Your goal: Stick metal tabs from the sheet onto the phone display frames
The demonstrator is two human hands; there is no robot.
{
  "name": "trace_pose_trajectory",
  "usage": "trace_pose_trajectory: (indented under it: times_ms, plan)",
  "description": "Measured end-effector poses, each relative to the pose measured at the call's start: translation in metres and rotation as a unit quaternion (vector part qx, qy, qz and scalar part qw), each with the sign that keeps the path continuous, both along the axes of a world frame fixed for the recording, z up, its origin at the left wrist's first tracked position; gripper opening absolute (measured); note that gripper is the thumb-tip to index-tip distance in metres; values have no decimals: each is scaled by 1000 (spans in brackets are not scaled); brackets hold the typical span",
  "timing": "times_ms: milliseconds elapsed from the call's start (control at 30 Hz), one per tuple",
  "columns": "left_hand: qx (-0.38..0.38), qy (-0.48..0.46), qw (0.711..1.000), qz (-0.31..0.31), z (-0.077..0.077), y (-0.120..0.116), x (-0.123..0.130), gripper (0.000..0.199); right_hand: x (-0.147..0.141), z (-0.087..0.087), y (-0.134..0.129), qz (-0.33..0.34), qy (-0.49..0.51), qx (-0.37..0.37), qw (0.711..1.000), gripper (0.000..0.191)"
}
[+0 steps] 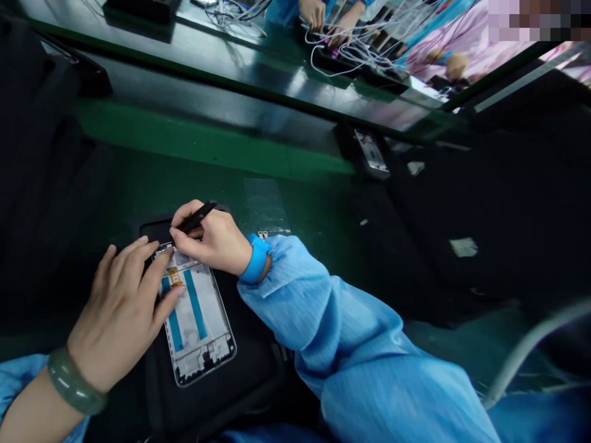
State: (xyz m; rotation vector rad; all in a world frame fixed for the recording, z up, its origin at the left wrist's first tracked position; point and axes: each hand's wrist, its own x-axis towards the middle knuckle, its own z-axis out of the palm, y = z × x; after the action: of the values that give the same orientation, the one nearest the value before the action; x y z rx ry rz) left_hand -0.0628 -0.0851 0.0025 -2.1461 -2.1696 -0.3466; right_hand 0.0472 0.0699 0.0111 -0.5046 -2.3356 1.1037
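Observation:
An opened phone frame (217,314), silver with two blue strips and a small orange flex piece (175,277), lies on a black padded tray (249,363). My left hand (124,295) rests over its left edge, fingers spread, the fingertips touching the frame near its top. In my right hand (212,240) is a black pen-like tool (197,216), pinched between thumb and fingers above the frame's top end. The tool's tip is hidden by my fingers, so I cannot tell whether it touches the frame.
A clear plastic sheet (266,206) lies on the green bench beyond my right wrist. Another phone frame (372,151) sits in a black holder further right. Dark foam-like blocks (498,209) stand at the right. Across the bench, other people's hands (344,27) work among white cables (360,55).

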Motion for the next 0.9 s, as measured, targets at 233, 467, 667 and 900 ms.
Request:
trace_pose_trajectory:
  times_ms: [233,467,667,900]
  plan:
    - [-5,-12,1000,-1,4,1,0,46,0,0,1,35,10,48,998,8]
    - [-5,-19,1000,-5,2,3,-4,44,-1,0,4,12,30,-17,999,15]
    - [-4,-43,999,-1,1,2,-9,41,16,12,34,-87,-32,182,979,19]
    - [-10,-58,998,-24,5,5,-9,38,17,2,38,15,-300,313,901,27]
